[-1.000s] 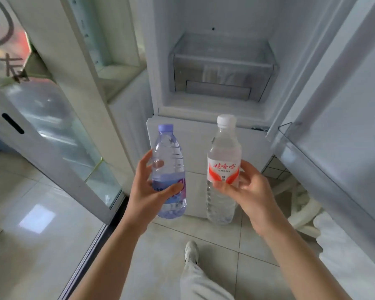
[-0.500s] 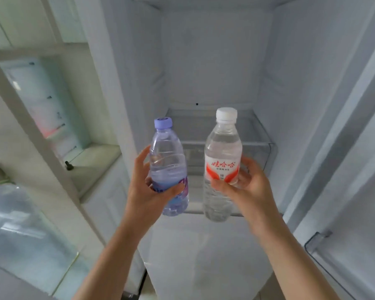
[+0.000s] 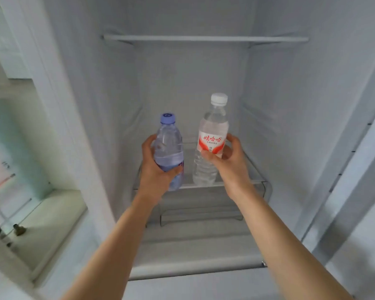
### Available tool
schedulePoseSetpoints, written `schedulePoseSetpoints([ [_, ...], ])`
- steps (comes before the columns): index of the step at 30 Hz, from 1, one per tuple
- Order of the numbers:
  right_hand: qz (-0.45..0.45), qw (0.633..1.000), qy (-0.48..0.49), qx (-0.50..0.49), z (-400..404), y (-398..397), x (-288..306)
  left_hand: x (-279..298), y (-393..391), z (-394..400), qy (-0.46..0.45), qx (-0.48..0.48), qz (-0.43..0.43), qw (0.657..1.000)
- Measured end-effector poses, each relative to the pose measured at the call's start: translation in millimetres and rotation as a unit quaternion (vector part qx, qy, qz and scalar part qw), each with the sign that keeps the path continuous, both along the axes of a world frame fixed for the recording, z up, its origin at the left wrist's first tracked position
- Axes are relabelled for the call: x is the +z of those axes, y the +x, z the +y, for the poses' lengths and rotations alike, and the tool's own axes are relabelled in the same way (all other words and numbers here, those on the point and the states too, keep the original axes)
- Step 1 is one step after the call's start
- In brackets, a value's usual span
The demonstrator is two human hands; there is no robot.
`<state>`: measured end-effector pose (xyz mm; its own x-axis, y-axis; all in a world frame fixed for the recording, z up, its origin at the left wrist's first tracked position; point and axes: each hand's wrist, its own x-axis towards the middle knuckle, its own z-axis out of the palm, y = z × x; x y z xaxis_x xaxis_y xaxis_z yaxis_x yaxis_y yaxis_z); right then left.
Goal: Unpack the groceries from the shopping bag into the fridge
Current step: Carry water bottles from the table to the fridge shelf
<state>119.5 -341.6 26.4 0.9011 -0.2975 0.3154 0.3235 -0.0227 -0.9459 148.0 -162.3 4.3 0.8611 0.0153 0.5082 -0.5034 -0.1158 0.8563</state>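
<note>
White fridge interior [image 3: 193, 83] fills the view, door open, one shelf [image 3: 204, 38] high up and a glass shelf [image 3: 252, 169] over a clear drawer [image 3: 204, 210] lower down; window sill [image 3: 52, 213] left of the fridge. Left hand [image 3: 155, 169] wraps its fingers round the lower half of a blue-capped water bottle [image 3: 168, 146], upright, held just over the glass shelf's front left. Right hand [image 3: 231, 163] pinches a white-capped water bottle [image 3: 212, 135] at its red-and-white label, upright, beside the first bottle, base near the glass shelf; cannot tell if it touches.
</note>
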Motion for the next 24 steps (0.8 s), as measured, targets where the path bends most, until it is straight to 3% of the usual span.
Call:
schedulePoseSetpoints([
  [8,0.012,0.999,-0.035,0.031,-1,49,-8,-10,45,-9,-0.016,-0.027,-0.011,0.999],
  [24,0.038,0.995,-0.056,0.069,-6,74,-28,-16,73,-8,-0.013,-0.047,0.001,0.999],
])
